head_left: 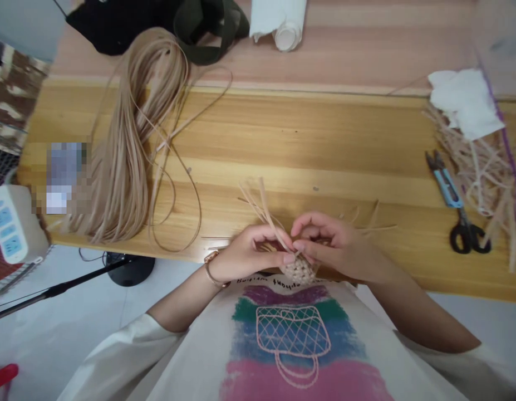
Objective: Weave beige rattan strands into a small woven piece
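Close to my body, at the table's front edge, I hold a small piece of woven beige strips (300, 270) with a knotted, bumpy surface. My left hand (258, 253) grips it from the left, thumb and fingers pinched together. From the right, my right hand (330, 242) pinches at its upper edge, thumb against bent fingers. Several loose strip ends (264, 203) stick up past my left fingers, and others spread out behind my right hand. The fingertips partly cover the woven piece.
On the left lies a big bundle of beige strips (124, 150), beside a white power socket block (18, 223). Scissors (456, 203), strip scraps (483, 161) and a white tissue (464, 103) lie right. A white roll (283, 25) and dark bag (211, 28) sit at the back.
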Motion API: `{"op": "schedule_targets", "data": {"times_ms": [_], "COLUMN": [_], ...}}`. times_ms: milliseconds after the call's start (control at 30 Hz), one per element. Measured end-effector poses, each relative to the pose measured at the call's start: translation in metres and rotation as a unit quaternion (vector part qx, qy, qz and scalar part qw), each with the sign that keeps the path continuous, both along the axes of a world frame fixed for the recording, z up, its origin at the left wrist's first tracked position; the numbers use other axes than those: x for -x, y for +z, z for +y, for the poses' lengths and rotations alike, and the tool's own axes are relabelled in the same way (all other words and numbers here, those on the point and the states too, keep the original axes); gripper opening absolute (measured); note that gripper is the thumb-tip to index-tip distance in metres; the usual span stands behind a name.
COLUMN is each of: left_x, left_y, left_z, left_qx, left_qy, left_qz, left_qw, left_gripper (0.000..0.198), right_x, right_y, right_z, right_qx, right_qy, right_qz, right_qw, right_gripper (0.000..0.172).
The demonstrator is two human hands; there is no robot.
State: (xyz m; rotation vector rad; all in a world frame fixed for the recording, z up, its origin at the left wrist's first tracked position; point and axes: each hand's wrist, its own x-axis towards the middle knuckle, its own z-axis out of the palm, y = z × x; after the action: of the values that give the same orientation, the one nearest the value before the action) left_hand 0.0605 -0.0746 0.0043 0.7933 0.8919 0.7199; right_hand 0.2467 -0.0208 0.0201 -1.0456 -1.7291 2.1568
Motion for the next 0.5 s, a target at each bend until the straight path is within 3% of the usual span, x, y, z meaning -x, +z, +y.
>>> {"op": "schedule_targets", "data": {"times_ms": [133, 267, 500], "left_x": [-0.004, -0.007, -0.011], "left_y": [0.009, 0.018, 0.017], "left_z": [0.019, 0.045, 0.074], "left_qx": [-0.02, -0.089, -0.116], "left_qy": [0.045, 0.083, 0.072], "left_qz": [-0.034, -0.024, -0.058], "left_qw": [0.998, 0.992, 0.989], "left_gripper": [0.016, 0.012, 0.016], "right_x": [0.006, 0.012, 0.017], "right_y": [0.014, 0.022, 0.02], "right_z": [0.019, 0.041, 0.061], "right_qx": [-0.092, -0.174, -0.075], "right_qy": [-0.05, -0.084, -0.197], "right_qz": [-0.003, 0.022, 0.168], "right_qw": [0.995, 0.981, 0.963], "right_gripper": [0.015, 0.011, 0.013]}}
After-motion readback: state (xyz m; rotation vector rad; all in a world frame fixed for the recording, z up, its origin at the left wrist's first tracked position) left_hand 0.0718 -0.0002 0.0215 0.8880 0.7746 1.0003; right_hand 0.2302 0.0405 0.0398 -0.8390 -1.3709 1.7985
